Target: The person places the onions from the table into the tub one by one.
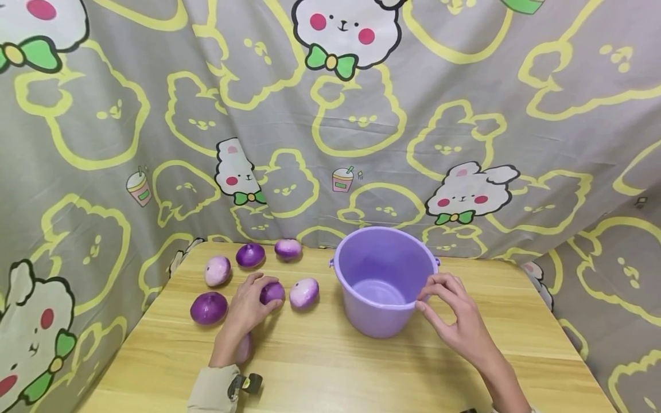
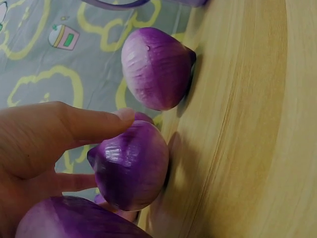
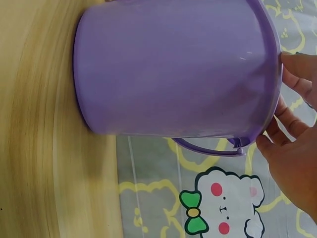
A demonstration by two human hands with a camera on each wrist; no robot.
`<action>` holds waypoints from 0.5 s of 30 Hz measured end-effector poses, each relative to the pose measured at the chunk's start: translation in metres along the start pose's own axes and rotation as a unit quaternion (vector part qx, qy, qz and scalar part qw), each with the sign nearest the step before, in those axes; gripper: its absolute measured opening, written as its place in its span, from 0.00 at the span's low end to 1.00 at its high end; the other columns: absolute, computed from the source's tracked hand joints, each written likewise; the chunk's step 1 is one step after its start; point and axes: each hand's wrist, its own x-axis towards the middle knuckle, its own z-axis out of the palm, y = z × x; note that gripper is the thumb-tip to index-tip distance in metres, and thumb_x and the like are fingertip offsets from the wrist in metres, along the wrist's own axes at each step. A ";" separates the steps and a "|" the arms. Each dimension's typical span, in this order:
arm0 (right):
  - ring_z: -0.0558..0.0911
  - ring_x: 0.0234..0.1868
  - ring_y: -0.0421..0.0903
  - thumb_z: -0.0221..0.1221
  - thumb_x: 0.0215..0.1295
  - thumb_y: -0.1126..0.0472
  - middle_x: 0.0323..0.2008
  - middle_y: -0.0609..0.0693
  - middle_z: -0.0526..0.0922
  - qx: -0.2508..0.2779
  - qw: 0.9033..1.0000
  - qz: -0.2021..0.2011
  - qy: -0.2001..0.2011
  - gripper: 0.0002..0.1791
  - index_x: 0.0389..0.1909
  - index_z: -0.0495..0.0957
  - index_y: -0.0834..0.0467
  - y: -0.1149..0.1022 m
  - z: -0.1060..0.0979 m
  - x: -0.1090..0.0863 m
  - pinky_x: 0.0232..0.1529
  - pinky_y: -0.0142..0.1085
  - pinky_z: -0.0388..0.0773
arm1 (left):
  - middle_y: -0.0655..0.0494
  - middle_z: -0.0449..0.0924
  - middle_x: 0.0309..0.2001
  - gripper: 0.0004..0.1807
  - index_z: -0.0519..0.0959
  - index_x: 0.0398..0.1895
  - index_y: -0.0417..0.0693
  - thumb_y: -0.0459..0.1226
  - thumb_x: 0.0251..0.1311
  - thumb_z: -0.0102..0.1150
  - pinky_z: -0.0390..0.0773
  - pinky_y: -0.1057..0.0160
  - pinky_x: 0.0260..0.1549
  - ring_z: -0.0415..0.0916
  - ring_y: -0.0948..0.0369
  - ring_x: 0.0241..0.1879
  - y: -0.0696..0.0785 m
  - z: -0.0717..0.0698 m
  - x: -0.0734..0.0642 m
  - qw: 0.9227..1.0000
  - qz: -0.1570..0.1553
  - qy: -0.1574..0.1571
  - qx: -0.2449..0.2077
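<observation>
In the head view my left hand [image 1: 250, 305] curls its fingers and thumb around a purple onion [image 1: 272, 293] on the table. The left wrist view shows the thumb [image 2: 99, 121] over the top of that onion [image 2: 132, 166], with a finger behind it. Just to its right lies a pale-and-purple onion [image 1: 304, 293]. My right hand [image 1: 459, 318] pinches the near right rim of a purple bucket [image 1: 379, 321], which stands upright with bare floor showing inside. Seen from the right wrist, thumb and fingertips sit along the rim of the bucket [image 3: 178, 69].
Several more onions lie on the left of the wooden table [image 1: 330, 373]: a dark one [image 1: 209, 308], a pale one [image 1: 217, 271], and two at the back edge. Another onion [image 1: 244, 348] is partly hidden by my left wrist. A patterned curtain [image 1: 289, 115] hangs behind.
</observation>
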 end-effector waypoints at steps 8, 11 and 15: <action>0.73 0.53 0.46 0.73 0.51 0.75 0.46 0.49 0.80 -0.001 1.000 -0.022 0.000 0.22 0.40 0.84 0.48 -0.001 -0.003 -0.003 0.61 0.29 0.65 | 0.34 0.67 0.70 0.30 0.80 0.61 0.51 0.38 0.54 0.78 0.72 0.30 0.56 0.67 0.28 0.63 -0.001 0.000 0.003 1.000 -0.007 -0.013 0.001; 0.73 0.52 0.45 0.73 0.50 0.75 0.45 0.48 0.80 -0.002 0.999 -0.034 0.002 0.22 0.40 0.83 0.47 -0.002 -0.004 -0.004 0.61 0.28 0.66 | 0.35 0.69 0.67 0.30 0.80 0.61 0.50 0.36 0.52 0.78 0.73 0.31 0.57 0.70 0.29 0.61 -0.002 0.000 0.003 1.000 0.001 -0.009 -0.003; 0.73 0.52 0.45 0.73 0.51 0.73 0.45 0.48 0.80 -0.003 0.999 -0.042 0.001 0.21 0.40 0.83 0.47 -0.005 -0.004 -0.005 0.61 0.29 0.65 | 0.36 0.74 0.63 0.30 0.80 0.59 0.46 0.34 0.50 0.79 0.74 0.34 0.58 0.74 0.33 0.59 -0.003 0.001 0.002 1.000 0.017 0.000 -0.012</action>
